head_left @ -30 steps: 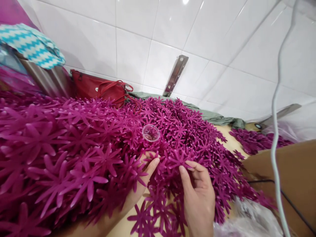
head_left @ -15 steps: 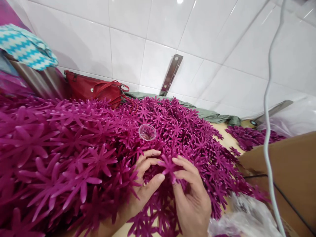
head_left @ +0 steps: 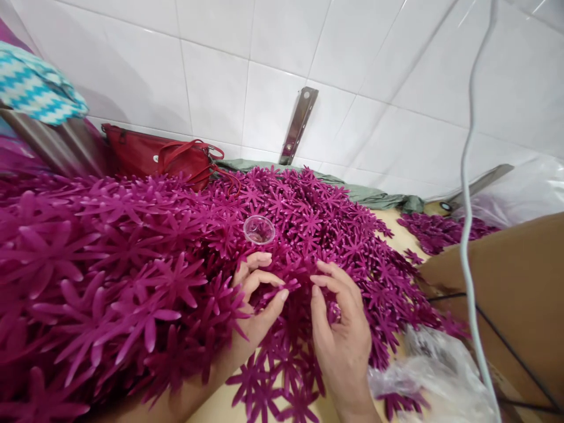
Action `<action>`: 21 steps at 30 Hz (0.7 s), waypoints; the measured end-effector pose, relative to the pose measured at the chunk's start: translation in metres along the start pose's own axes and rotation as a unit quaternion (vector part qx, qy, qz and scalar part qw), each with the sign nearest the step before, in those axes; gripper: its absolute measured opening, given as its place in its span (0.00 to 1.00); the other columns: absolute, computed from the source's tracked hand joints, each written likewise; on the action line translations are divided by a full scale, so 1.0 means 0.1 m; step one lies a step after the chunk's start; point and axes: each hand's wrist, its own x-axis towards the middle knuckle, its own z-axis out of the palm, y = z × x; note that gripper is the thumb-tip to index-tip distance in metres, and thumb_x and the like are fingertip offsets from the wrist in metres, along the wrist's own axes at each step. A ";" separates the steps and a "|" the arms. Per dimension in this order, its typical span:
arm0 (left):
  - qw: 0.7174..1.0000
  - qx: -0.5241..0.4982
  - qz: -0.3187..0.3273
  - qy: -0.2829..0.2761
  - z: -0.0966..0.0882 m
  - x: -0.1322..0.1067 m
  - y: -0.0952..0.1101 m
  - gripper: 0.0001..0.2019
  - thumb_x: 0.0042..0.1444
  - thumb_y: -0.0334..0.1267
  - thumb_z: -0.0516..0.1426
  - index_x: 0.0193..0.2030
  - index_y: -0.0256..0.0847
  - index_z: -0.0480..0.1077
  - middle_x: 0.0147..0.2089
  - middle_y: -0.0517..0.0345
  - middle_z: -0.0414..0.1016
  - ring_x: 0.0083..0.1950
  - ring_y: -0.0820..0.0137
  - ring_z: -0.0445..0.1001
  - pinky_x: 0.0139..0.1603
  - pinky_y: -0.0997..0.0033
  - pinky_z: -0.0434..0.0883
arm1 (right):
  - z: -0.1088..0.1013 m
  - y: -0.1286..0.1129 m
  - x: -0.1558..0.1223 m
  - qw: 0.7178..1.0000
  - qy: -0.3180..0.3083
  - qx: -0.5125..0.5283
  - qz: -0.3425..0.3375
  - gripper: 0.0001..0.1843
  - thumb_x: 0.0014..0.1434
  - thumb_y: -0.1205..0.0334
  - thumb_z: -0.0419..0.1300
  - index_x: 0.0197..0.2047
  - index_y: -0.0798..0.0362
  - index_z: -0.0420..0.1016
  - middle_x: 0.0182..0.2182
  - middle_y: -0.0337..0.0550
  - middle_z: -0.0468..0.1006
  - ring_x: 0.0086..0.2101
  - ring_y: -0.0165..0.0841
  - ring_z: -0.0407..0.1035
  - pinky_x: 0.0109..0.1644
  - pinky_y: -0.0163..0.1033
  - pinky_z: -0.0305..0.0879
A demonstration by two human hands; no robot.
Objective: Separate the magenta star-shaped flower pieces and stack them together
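Observation:
My left hand pinches a magenta artificial flower by a petal between thumb and forefinger, and its forearm lies among the heaped flowers. To its right, my right hand is closed, thumb tip against the forefinger. Whatever that pinch holds, if anything, is too small to make out. A small clear plastic cup rests on the flower heap just beyond my left fingers. Its contents are unclear. More loose flowers lie below and between my wrists.
A red handbag leans by the tiled wall. At left stands a metal container under a blue-and-white cloth. A cardboard box, a hanging grey cable and a clear plastic bag are on the right.
My right hand has come away from the flower that both hands held, and its thumb and forefinger have closed together. The flower is turned and stays in my left hand. The view has shifted slightly.

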 end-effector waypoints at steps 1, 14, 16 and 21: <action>1.000 0.009 0.001 0.002 -0.01 0.00 0.06 0.03 0.61 0.32 0.63 0.39 0.45 0.75 0.60 0.52 0.70 0.64 0.63 0.72 0.67 0.59 0.70 | -0.02 -0.04 0.04 1.000 0.003 -0.016 -0.019 0.09 0.69 0.67 0.58 0.50 0.48 0.76 0.55 0.49 0.80 0.61 0.43 0.70 0.67 0.59 0.63; 0.985 -0.030 0.011 -0.170 -0.04 -0.04 0.14 0.05 0.67 0.35 0.59 0.45 0.42 0.77 0.43 0.55 0.85 0.46 0.66 0.83 0.50 0.66 0.78 | 0.48 -0.45 1.01 0.929 -0.369 -0.003 -0.038 0.23 0.78 0.51 0.45 0.44 0.52 0.79 0.45 0.47 0.86 0.48 0.39 0.79 0.73 0.68 0.45; 0.985 -0.027 -0.028 -0.165 -0.05 -0.04 0.08 0.07 0.66 0.39 0.59 0.46 0.44 0.78 0.43 0.55 0.85 0.44 0.63 0.83 0.49 0.64 0.79 | 0.66 -0.47 1.09 0.892 -0.437 -0.087 -0.075 0.30 0.77 0.46 0.42 0.41 0.55 0.79 0.41 0.51 0.86 0.46 0.43 0.80 0.71 0.75 0.42; 0.982 -0.059 -0.088 -0.159 0.00 0.00 -0.01 0.08 0.66 0.41 0.58 0.45 0.47 0.79 0.41 0.57 0.86 0.42 0.63 0.83 0.47 0.63 0.80 | 0.91 -0.44 1.18 0.833 -0.500 -0.182 -0.151 0.26 0.78 0.51 0.42 0.58 0.51 0.79 0.46 0.55 0.85 0.48 0.49 0.79 0.65 0.77 0.51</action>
